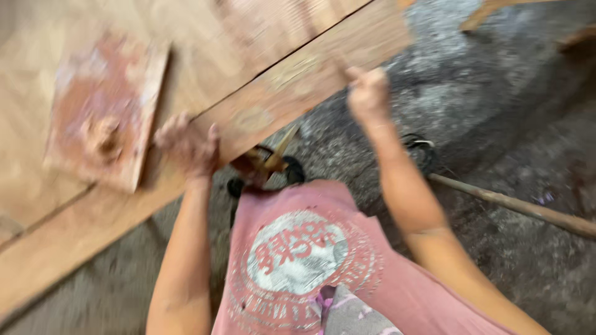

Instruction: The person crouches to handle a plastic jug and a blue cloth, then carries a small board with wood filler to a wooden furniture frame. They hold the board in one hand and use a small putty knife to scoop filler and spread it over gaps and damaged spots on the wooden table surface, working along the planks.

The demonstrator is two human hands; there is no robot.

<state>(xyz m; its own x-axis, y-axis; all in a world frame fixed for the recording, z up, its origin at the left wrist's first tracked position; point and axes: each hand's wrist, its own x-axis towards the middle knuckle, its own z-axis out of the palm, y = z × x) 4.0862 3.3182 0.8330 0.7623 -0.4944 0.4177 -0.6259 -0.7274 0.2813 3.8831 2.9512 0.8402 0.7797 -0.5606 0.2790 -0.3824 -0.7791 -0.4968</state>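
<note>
Long wooden plank (298, 80) lies diagonally along the near edge of the desk (25, 124). Left hand (189, 146) rests on the plank's near edge, fingers curled over it. Right hand (367, 93) sits further along the same edge, fingers bunched; motion blur, can't tell if it grips. Small reddish-stained board (105, 105) lies on the desk just behind the plank, beside the left hand. Wooden stick (515, 205) on the dusty floor (496, 111), well clear of the plank.
</note>
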